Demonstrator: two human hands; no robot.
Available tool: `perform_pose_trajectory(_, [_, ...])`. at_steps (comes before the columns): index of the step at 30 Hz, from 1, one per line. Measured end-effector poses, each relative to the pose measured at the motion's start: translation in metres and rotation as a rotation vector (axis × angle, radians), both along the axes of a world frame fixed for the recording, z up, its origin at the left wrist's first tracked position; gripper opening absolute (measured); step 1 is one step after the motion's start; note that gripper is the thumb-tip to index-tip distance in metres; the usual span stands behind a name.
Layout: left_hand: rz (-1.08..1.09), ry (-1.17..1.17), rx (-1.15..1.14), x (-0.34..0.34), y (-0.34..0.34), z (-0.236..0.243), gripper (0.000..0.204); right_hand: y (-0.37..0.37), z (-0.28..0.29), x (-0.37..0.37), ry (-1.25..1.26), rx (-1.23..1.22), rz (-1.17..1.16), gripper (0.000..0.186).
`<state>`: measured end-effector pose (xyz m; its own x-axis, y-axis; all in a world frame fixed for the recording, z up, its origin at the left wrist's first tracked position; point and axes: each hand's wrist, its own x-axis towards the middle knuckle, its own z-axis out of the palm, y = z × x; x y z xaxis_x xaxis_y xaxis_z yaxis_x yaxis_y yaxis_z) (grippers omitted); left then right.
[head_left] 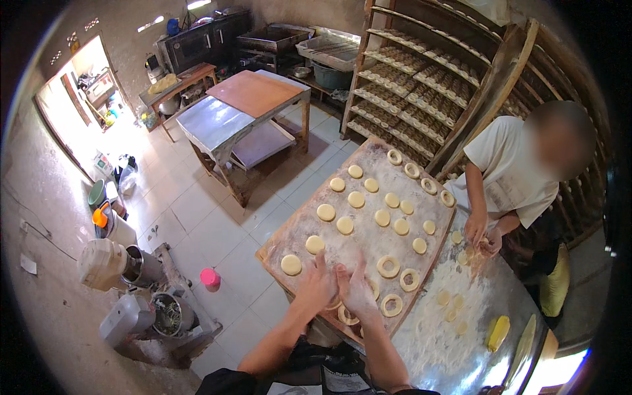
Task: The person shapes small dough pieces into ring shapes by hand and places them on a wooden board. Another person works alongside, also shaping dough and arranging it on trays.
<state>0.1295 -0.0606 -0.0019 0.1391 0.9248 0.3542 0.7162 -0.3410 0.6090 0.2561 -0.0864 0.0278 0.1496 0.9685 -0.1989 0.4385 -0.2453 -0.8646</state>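
My left hand (317, 282) and my right hand (357, 291) are close together over the near part of a floured wooden board (309, 217). Both have fingers stretched out, and no held piece shows between them. Flat round dough discs (326, 212) lie in loose rows across the board. Beside my left fingers are a disc (315, 244) and another disc (291, 264). Dough rings lie near my right hand, among them a ring (391, 305) and a ring (388, 266). A ring (347, 316) under my wrists is partly hidden by my hands.
At the right, a co-worker (510, 171) handles dough over a floured metal table (421, 342) with a yellow object (498, 333) on it. Racks (355, 85) of dough rings stand behind. Mixers (128, 316) and a pink container (210, 278) sit left; another table (217, 125) stands farther back.
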Motion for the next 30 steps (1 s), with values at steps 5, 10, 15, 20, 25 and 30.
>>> perform_pose_trajectory(5, [0.109,0.224,-0.252,-0.028,-0.008,-0.013,0.063,-0.003,-0.004,0.001,-0.495,0.212,0.054,0.084])
perform_pose_trajectory(10, [-0.045,0.284,-0.312,-0.033,-0.028,-0.016,0.075,-0.015,-0.022,-0.007,-0.726,0.047,0.321,0.089])
perform_pose_trajectory(15, [-0.075,0.541,-0.239,-0.022,-0.025,-0.013,0.07,-0.029,-0.035,0.003,-0.715,0.178,0.192,0.086])
perform_pose_trajectory(20, [-0.167,-0.08,-0.216,0.028,-0.013,-0.008,0.039,-0.078,-0.041,0.127,-0.358,0.135,-0.288,0.046])
perform_pose_trajectory(25, [-0.516,-0.101,-0.287,0.112,-0.036,0.001,0.031,-0.145,-0.067,0.274,-0.668,-0.173,-0.661,0.028])
perform_pose_trajectory(30, [-0.726,-0.168,-0.447,0.183,-0.078,0.008,0.026,-0.159,-0.08,0.318,-0.962,-0.239,-0.515,0.029])
